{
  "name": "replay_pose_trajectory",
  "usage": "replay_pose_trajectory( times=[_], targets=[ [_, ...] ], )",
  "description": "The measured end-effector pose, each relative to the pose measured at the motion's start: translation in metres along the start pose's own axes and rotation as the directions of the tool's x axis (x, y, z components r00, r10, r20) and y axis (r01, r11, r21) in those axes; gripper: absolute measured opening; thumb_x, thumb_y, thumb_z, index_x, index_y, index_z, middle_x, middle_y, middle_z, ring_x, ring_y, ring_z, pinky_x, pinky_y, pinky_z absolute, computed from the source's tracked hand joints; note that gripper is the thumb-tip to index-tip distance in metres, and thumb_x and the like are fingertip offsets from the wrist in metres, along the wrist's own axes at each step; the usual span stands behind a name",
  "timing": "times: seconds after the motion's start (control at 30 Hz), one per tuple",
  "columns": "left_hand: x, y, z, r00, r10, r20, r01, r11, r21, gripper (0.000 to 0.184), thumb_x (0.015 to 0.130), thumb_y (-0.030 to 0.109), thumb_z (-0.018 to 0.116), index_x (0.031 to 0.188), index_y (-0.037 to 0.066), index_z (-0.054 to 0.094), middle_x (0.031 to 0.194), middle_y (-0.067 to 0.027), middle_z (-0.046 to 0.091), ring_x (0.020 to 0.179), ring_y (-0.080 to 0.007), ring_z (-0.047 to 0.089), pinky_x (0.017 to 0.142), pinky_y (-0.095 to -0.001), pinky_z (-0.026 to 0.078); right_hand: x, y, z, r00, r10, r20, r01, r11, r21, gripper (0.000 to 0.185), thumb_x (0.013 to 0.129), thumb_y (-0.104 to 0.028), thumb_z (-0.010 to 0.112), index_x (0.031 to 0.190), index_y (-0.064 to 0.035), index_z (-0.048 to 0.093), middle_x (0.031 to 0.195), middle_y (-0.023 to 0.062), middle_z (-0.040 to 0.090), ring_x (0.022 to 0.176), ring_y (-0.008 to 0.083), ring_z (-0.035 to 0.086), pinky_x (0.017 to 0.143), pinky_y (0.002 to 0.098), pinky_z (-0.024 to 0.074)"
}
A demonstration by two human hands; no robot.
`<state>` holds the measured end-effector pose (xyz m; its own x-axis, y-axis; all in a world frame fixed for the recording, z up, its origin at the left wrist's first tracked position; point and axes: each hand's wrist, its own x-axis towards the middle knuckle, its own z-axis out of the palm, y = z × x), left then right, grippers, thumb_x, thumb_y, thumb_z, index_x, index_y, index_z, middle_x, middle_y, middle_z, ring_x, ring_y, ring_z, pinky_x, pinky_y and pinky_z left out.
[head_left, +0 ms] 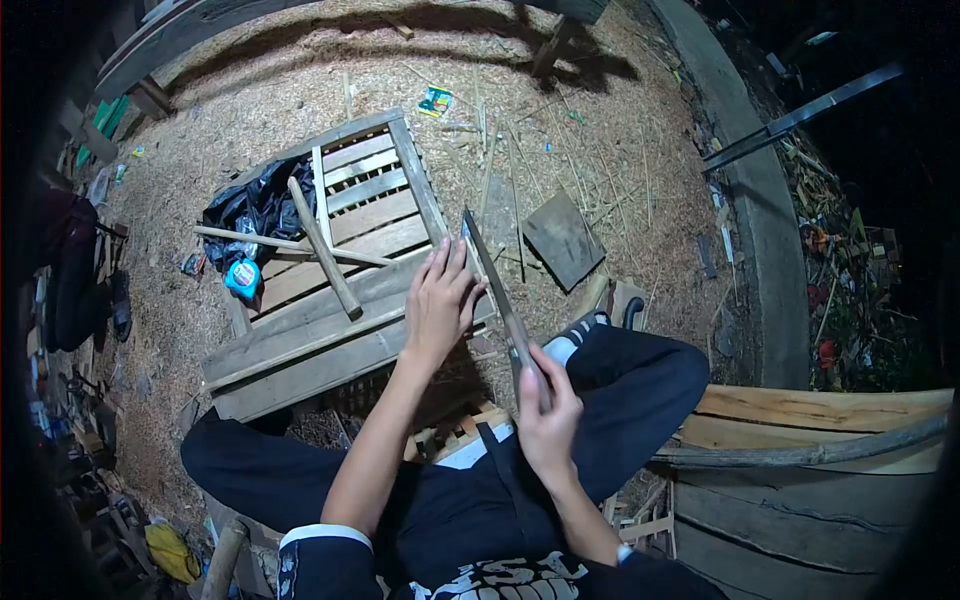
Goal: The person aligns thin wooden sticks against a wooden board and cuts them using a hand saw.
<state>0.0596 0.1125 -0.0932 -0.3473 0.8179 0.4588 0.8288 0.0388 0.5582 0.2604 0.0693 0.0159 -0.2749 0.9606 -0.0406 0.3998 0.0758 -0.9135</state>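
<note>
My right hand (547, 415) is wrapped around the handle of a long, dark, narrow-bladed cutting tool (493, 277). The blade points up and away from me, alongside the right end of a low wooden slatted bench (300, 350). I cannot tell whether it is a saw or a machete. My left hand (440, 295) lies on the bench's right end, fingers stretched forward and thumb apart, close to the blade. A pale wooden edge (487, 300) shows between that hand and the tool; what lies under the palm is hidden.
On the bench lie a rounded stick (325, 250), a thinner stick (290, 243), a black plastic bag (255, 210) and a blue-and-white round item (243, 278). A square board (565, 240) rests on shavings-covered ground. Planks (800, 480) are at right.
</note>
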Motion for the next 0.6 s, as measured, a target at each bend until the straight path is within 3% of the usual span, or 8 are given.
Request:
replay_pose_trajectory(
  times=[0.1, 0.2, 0.3, 0.43, 0.6],
  targets=[
    [-0.002, 0.002, 0.001, 1.000, -0.007, 0.005, 0.007, 1.000, 0.001, 0.024, 0.091, 0.025, 0.079, 0.088, 0.003, 0.069, 0.150, -0.0180, 0.060, 0.144, -0.0391, 0.051, 0.114, -0.0501, 0.043, -0.001, 0.006, -0.002, 1.000, -0.028, 0.004, 0.028, 0.999, -0.017, 0.035, 0.105, -0.015, 0.063, 0.135, 0.0041, 0.065, 0.125, 0.0221, 0.074, 0.116, 0.0282, 0.072, 0.101, 0.0362, 0.0535],
    [-0.004, 0.005, -0.003, 0.999, 0.038, 0.006, -0.038, 0.999, -0.006, 0.027, 0.089, 0.027, 0.081, 0.085, 0.003, 0.070, 0.154, -0.0191, 0.056, 0.147, -0.0423, 0.047, 0.116, -0.0515, 0.041, -0.008, 0.005, -0.014, 0.999, 0.025, 0.047, -0.025, 1.000, 0.017, 0.037, 0.106, -0.015, 0.063, 0.137, 0.0052, 0.063, 0.129, 0.0213, 0.073, 0.118, 0.0245, 0.071, 0.099, 0.0356, 0.0546],
    [-0.003, 0.005, 0.000, 1.000, -0.007, -0.005, 0.007, 1.000, -0.024, 0.024, 0.091, 0.028, 0.079, 0.088, 0.005, 0.073, 0.151, -0.0192, 0.059, 0.146, -0.0403, 0.048, 0.119, -0.0505, 0.039, 0.000, -0.002, -0.003, 0.999, 0.039, 0.009, -0.040, 0.997, 0.068, 0.036, 0.106, -0.014, 0.063, 0.136, 0.0056, 0.063, 0.129, 0.0215, 0.073, 0.120, 0.0229, 0.070, 0.099, 0.0350, 0.0548],
    [-0.001, 0.003, 0.004, 1.000, -0.010, -0.004, 0.010, 1.000, 0.004, 0.023, 0.092, 0.028, 0.078, 0.089, 0.006, 0.074, 0.149, -0.0186, 0.061, 0.145, -0.0390, 0.049, 0.120, -0.0499, 0.038, -0.003, 0.006, -0.011, 0.998, -0.049, 0.040, 0.051, 0.998, -0.037, 0.035, 0.105, -0.012, 0.063, 0.135, 0.0064, 0.065, 0.125, 0.0220, 0.074, 0.119, 0.0224, 0.070, 0.099, 0.0344, 0.0547],
    [0.000, 0.001, 0.003, 1.000, 0.011, 0.019, -0.011, 1.000, 0.020, 0.023, 0.092, 0.029, 0.078, 0.091, 0.006, 0.075, 0.148, -0.0173, 0.062, 0.145, -0.0388, 0.050, 0.120, -0.0496, 0.038, -0.015, 0.011, -0.025, 0.999, -0.018, 0.031, 0.018, 1.000, 0.003, 0.035, 0.105, -0.012, 0.063, 0.135, 0.0064, 0.065, 0.125, 0.0223, 0.074, 0.119, 0.0245, 0.071, 0.101, 0.0350, 0.0536]
  ],
)
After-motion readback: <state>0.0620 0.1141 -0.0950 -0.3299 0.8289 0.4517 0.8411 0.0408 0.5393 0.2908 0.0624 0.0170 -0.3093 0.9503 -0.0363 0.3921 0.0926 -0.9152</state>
